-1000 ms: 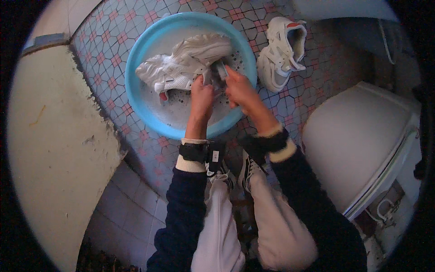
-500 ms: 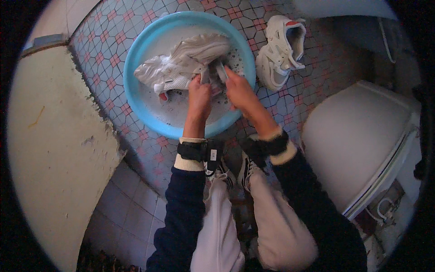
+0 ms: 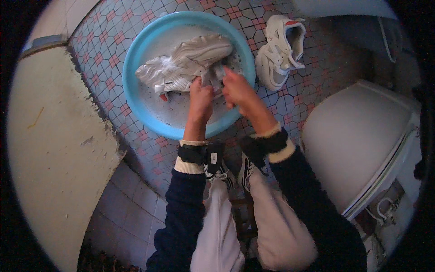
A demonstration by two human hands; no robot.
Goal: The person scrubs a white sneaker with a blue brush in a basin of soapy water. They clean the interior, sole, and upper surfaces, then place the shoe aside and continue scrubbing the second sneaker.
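Note:
A white sneaker (image 3: 181,61) lies on its side in a light-blue basin (image 3: 131,99) of cloudy, sudsy water. My left hand (image 3: 200,97) is closed on the sneaker's near side, around its tongue or opening. Beside it, my right hand (image 3: 240,92) is closed around a small grey tool (image 3: 219,71), probably a scrubbing brush, held against the shoe's right end. My fingers hide most of the tool and the part of the shoe it meets.
The matching white sneaker (image 3: 276,54) rests on the patterned tile floor (image 3: 108,59) right of the basin. A white rounded fixture (image 3: 358,140) stands at the right, with a hose behind it. A chipped, pale wall edge (image 3: 59,145) runs along the left.
My right hand has shifted slightly left and nearer my left hand, with the grey tool still in it. The sneaker has moved slightly right; my left hand keeps its hold.

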